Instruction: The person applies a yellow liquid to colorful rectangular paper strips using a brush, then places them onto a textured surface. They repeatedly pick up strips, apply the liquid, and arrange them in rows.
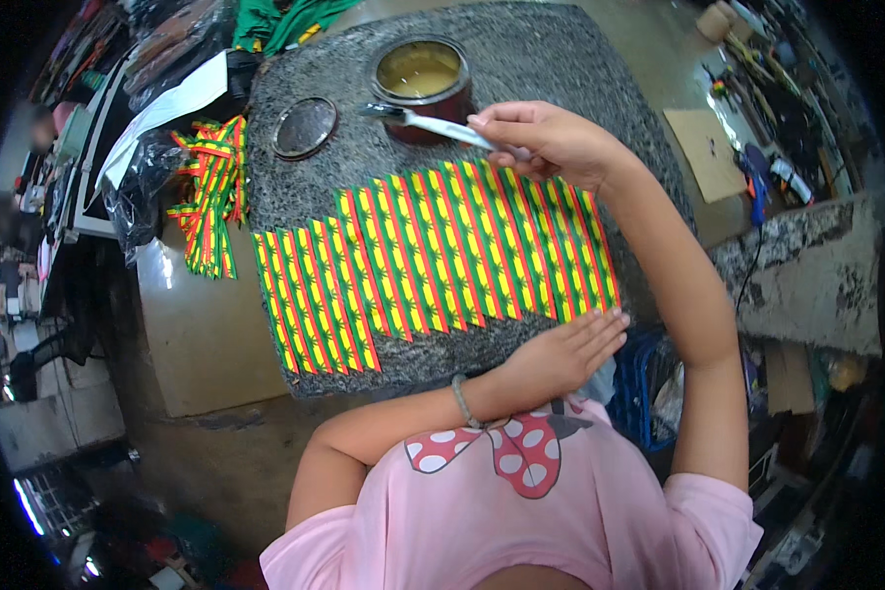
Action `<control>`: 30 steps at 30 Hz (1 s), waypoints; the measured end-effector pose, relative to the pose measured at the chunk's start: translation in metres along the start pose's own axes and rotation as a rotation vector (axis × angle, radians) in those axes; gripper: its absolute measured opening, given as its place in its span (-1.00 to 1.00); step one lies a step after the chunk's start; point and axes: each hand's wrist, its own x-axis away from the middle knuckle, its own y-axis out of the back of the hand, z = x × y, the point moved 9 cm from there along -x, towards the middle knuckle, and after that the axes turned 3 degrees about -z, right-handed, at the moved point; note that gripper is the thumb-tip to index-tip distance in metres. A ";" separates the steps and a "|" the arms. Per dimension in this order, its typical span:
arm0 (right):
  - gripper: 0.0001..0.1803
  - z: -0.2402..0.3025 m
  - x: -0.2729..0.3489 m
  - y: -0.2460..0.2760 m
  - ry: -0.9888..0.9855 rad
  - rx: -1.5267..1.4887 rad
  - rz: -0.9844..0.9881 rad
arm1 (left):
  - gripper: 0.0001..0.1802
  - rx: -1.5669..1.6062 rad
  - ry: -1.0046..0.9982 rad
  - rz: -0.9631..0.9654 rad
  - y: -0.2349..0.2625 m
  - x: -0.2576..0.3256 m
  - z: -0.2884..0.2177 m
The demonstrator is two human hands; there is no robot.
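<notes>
My right hand (pixel 556 146) pinches the white handle of a brush (pixel 447 129). The dark bristles point left, in front of an open can (pixel 433 106) of yellowish liquid glue or paint; I cannot tell whether they touch it. Red, yellow and green printed strips (pixel 433 251) lie side by side across the speckled grey stone tabletop (pixel 551 59). Dark leaf-like shapes repeat along them, and their ends are cut at a slant. My left hand (pixel 565 356) lies with fingers stretched out at the lower right corner of the strips. A bracelet circles its wrist.
Left of the can lies a round lid (pixel 305 128). A heap of more strips (pixel 213 197) is at the table's left side, near black plastic (pixel 133 211). Green fabric (pixel 280 22) lies at the far left edge. Tools and a cardboard piece (pixel 703 152) are off to the right.
</notes>
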 end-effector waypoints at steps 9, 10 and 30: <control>-0.74 -0.023 0.155 0.071 0.147 0.223 -0.177 | -0.46 -0.056 0.080 0.017 0.001 -0.003 0.003; -0.75 -0.032 0.165 0.073 0.125 0.375 -0.203 | -0.45 -0.077 0.081 0.034 -0.001 -0.004 0.003; -0.86 -0.048 0.211 0.032 0.531 1.274 -0.421 | -0.62 0.451 -0.212 0.023 0.007 0.011 -0.041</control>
